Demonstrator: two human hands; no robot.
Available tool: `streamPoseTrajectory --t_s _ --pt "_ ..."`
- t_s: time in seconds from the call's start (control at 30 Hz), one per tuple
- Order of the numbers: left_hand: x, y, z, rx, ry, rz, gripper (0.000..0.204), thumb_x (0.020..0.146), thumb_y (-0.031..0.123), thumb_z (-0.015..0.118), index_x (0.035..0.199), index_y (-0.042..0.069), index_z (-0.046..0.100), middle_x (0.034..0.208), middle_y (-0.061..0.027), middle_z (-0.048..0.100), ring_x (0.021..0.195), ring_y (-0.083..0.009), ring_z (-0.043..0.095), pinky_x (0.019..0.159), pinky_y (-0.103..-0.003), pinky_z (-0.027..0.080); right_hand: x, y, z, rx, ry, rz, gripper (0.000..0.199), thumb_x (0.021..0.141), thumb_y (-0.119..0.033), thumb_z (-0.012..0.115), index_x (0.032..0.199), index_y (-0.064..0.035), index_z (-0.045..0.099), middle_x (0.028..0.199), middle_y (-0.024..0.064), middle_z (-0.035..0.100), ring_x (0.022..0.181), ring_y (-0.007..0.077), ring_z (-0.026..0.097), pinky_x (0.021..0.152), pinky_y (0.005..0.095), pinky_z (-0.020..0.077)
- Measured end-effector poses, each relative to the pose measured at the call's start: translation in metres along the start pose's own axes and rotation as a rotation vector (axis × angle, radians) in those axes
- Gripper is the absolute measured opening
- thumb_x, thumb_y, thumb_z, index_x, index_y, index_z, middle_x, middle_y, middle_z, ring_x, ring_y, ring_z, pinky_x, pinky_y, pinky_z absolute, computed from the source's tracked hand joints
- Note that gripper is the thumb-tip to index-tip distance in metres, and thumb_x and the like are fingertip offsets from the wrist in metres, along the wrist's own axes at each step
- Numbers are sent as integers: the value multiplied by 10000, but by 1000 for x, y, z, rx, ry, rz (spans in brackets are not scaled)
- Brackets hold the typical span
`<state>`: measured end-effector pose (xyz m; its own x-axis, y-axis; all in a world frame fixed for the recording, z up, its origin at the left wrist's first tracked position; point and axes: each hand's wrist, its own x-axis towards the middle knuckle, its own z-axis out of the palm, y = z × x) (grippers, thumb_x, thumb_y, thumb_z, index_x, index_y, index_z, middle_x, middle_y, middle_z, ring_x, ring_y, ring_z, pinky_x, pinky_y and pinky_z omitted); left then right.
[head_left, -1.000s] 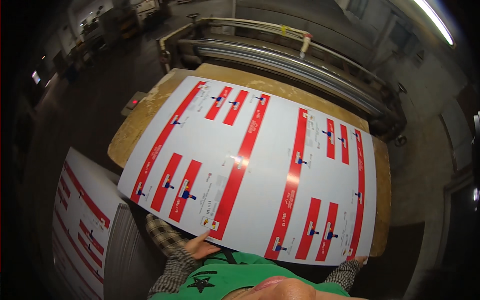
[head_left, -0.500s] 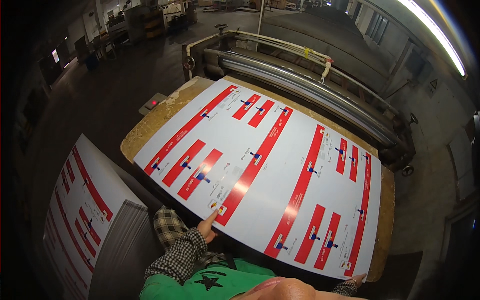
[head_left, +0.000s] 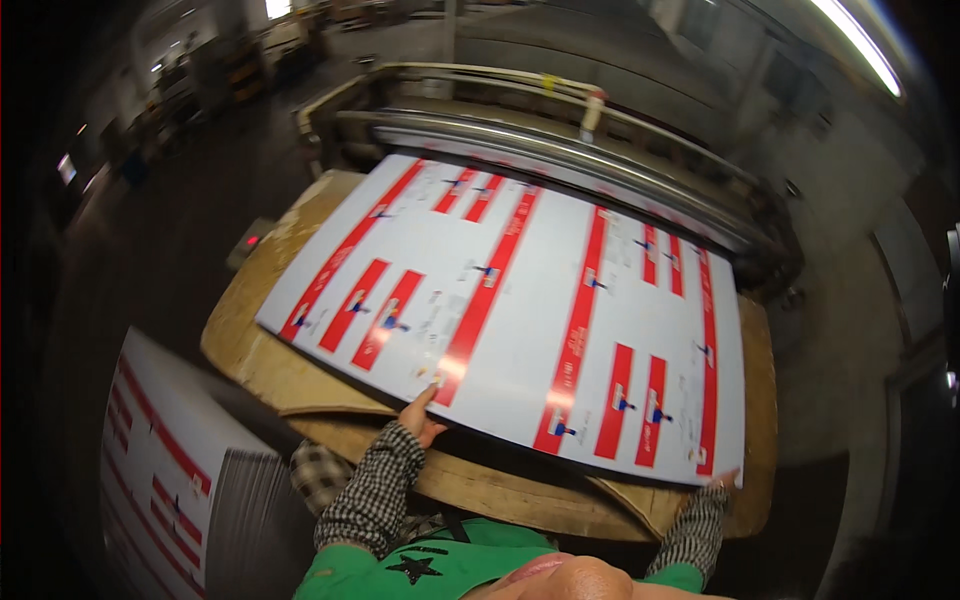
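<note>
A large white printed sheet (head_left: 525, 325) with red bands and small blue figures lies on a worn wooden table (head_left: 250, 350). Its far edge meets the machine's metal rollers (head_left: 560, 160). On the near edge, left of the middle, my left hand (head_left: 420, 414) grips the sheet, thumb on top and fingers beneath. My right hand (head_left: 727, 481) pinches the near right corner; its fingers under the sheet are hidden. Both my arms reach forward in checked sleeves.
A tall stack of similar printed sheets (head_left: 160, 450) stands to my left. A pale pipe frame (head_left: 470, 72) spans the machine above the rollers. A small box with a red light (head_left: 250, 240) sits beside the table's left edge. A wall rises at the right.
The sheet has slid forward, its far edge now at the rollers. Both hands have moved forward with it, uncovering the near part of the wooden table. The view has shifted slightly.
</note>
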<state>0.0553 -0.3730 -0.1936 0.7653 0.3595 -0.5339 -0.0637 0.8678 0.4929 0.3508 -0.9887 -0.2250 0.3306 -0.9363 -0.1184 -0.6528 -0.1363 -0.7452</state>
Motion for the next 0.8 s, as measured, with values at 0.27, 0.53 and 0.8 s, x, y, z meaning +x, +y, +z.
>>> streamPoseTrajectory --t_s 0.27,0.53,0.8 --pt "2 27 9 91 24 32 496 877 301 557 1286 78 386 1224 -126 500 1127 -280 492 921 -464 432 -70 -2 1 10 -149 156 767 833 -558 473 1143 143 470 1062 275 585 969 351 598 814 431 486" --pt "-2 28 -6 31 25 54 480 892 270 530 1286 41 381 1229 -148 494 1128 -293 493 915 -484 433 -65 9 13 52 -76 129 736 833 -554 472 1077 139 518 1009 270 602 926 351 614 776 409 509" --pt "7 31 -15 74 99 98 518 864 255 578 1267 -3 379 1192 -155 509 1026 -302 553 810 -471 491 -82 -12 -31 -223 -184 -40 677 831 -481 481 1150 116 468 1096 272 563 987 349 582 833 422 477"
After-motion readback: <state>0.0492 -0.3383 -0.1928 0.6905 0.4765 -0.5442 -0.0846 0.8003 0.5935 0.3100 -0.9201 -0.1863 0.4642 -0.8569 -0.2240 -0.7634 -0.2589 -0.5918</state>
